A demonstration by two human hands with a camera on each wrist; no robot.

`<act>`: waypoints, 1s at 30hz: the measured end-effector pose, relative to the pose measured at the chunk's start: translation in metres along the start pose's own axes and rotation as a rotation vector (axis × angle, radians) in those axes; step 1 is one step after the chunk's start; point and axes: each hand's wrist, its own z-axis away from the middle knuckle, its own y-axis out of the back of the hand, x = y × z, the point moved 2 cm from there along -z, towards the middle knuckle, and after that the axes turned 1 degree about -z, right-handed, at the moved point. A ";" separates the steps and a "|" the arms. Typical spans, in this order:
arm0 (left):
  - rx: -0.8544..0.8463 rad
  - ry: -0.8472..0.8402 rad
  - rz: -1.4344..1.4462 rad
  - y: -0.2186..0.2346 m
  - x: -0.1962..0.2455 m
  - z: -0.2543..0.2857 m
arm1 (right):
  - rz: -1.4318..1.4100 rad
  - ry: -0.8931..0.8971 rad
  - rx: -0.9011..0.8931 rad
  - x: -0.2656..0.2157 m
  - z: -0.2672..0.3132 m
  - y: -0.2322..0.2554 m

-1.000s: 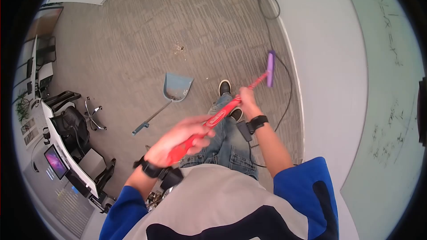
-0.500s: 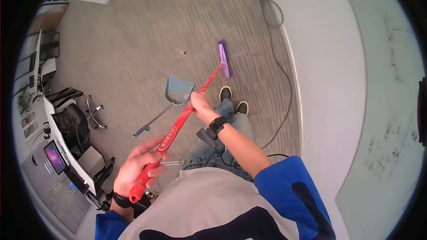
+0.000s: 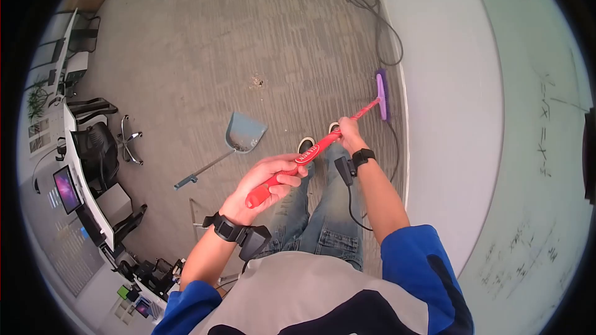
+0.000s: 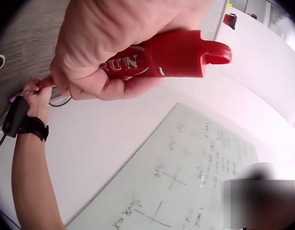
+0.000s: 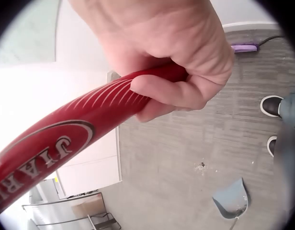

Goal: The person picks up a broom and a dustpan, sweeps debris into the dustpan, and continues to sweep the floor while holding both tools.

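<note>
A broom with a red handle [image 3: 316, 149] and a purple head [image 3: 382, 96] slants across the front of the body, its head on the carpet near the right-hand wall. The left hand [image 3: 266, 180] grips the handle close to its end; in the left wrist view the looped end cap [image 4: 186, 53] sticks out past that hand. Lower on the handle, the right hand [image 3: 351, 134] wraps its fingers round it, as the right wrist view also shows. A grey-blue dustpan [image 3: 246, 132] lies on the floor left of the feet, with bits of debris in it. Small crumbs [image 3: 257, 81] lie beyond it.
Black cable [image 3: 366, 0] lies coiled at the top and runs along the right wall [image 3: 441, 87]. Desks, a monitor [image 3: 67, 190] and office chairs [image 3: 99, 149] stand at the left. Both shoes are just below the broom handle. A whiteboard [image 3: 534, 118] hangs at the far right.
The broom head swung left toward the crumbs' side, then back right to near the wall. Both hands moved with the handle, keeping hold of it; the feet have shifted.
</note>
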 end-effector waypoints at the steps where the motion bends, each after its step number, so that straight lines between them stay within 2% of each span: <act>1: 0.042 -0.010 0.017 -0.005 0.002 0.002 | -0.026 -0.024 -0.016 -0.001 -0.005 -0.001; 2: 0.085 -0.021 0.038 -0.012 0.006 0.004 | -0.043 -0.034 -0.076 0.001 -0.010 -0.008; 3: 0.107 -0.043 0.175 -0.018 0.010 0.018 | -0.062 -0.050 -0.134 0.003 0.000 -0.025; 5: 0.264 -0.180 -0.122 -0.045 0.016 0.059 | -0.025 -0.102 -0.334 0.022 0.020 -0.069; 6: 0.380 -0.220 -0.290 -0.066 0.016 0.077 | -0.041 -0.166 -0.359 0.024 0.042 -0.093; 7: 0.498 -0.219 -0.364 -0.075 0.012 0.091 | -0.082 -0.164 -0.388 0.027 0.065 -0.115; 9: 0.553 -0.220 -0.345 -0.100 0.002 0.117 | 0.027 -0.118 -0.402 0.028 0.101 -0.147; 12: 0.518 -0.337 -0.190 -0.112 -0.010 0.132 | 0.045 -0.147 -0.448 0.013 0.134 -0.152; 15: 0.576 -0.337 -0.214 -0.107 -0.016 0.116 | -0.064 -0.195 -0.538 0.024 0.104 -0.129; 16: 0.588 -0.306 -0.238 -0.105 -0.018 0.108 | 0.007 -0.168 -0.465 0.014 0.105 -0.113; 17: 0.582 -0.313 -0.236 -0.100 -0.017 0.100 | 0.056 -0.180 -0.365 0.004 0.105 -0.100; 19: 0.471 -0.245 -0.237 -0.089 -0.017 0.081 | 0.070 -0.133 -0.337 0.007 0.078 -0.075; 20: 0.469 -0.252 -0.224 -0.085 -0.015 0.072 | 0.032 -0.103 -0.328 0.008 0.060 -0.063; 22: 0.307 -0.199 -0.217 -0.077 -0.007 0.050 | 0.017 -0.108 -0.239 -0.009 0.044 -0.043; 23: 0.309 -0.205 -0.206 -0.066 -0.003 0.038 | -0.015 -0.097 -0.236 -0.005 0.021 -0.034; 25: 0.142 -0.183 -0.129 -0.051 0.007 0.016 | 0.076 -0.092 -0.147 -0.029 0.016 -0.028; 29: 0.107 -0.196 -0.035 -0.033 0.027 0.007 | 0.007 -0.096 -0.149 -0.037 0.000 -0.048; 30: 0.163 -0.222 -0.062 -0.039 0.030 0.017 | -0.040 -0.098 -0.142 -0.034 -0.001 -0.059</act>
